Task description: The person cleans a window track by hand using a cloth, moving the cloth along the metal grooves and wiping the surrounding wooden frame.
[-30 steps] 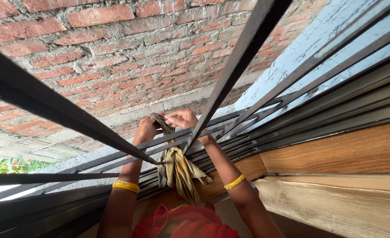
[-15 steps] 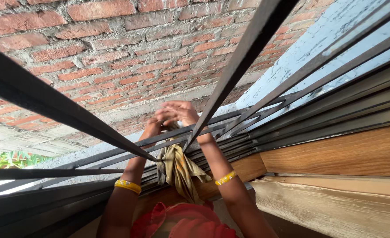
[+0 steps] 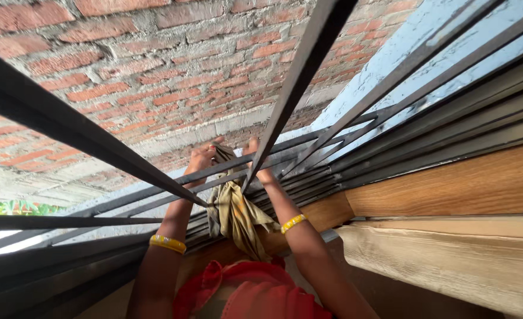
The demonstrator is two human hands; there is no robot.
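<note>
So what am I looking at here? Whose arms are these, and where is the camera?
The camera sits on a person's head and looks along their own two bare arms. Both arms reach out through a dark metal window grille. The left hand and the right hand are at the top of an olive cloth that hangs over a grille bar. Each wrist wears a yellow bangle. Beyond the bars stands a brick wall; at the right is a wooden window frame.
</note>
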